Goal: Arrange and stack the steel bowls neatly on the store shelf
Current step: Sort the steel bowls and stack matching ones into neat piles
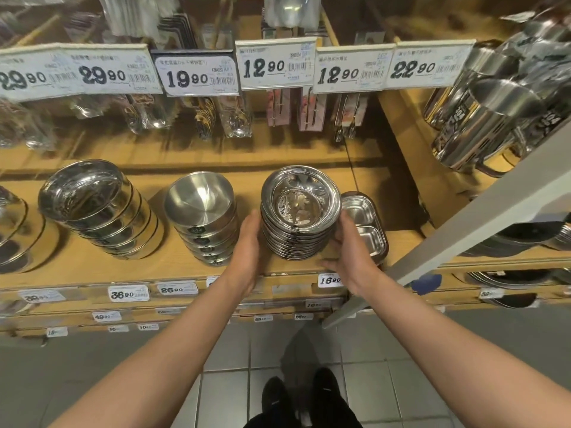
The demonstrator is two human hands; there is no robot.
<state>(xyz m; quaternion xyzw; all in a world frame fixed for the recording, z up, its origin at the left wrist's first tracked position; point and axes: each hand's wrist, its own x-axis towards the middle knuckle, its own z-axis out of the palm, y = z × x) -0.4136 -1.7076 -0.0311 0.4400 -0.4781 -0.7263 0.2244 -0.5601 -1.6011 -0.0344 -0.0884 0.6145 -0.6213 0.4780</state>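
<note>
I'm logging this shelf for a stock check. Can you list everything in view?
Stack of rimmed steel bowls: one, silver, shelf centre, between both hands.
Stack of plain steel bowls: one, silver, left of it.
Stack of shiny deep bowls: one, silver, farther left, leaning.
Divided steel trays: small stack, silver, right of the rimmed bowls.
Steel mugs: several, silver, upper right.
Price tags: many, white, shelf edges.
Packaged utensils: several, hanging above.
Left hand: flat against the rimmed stack.
Right hand: curled round its right side.
</note>
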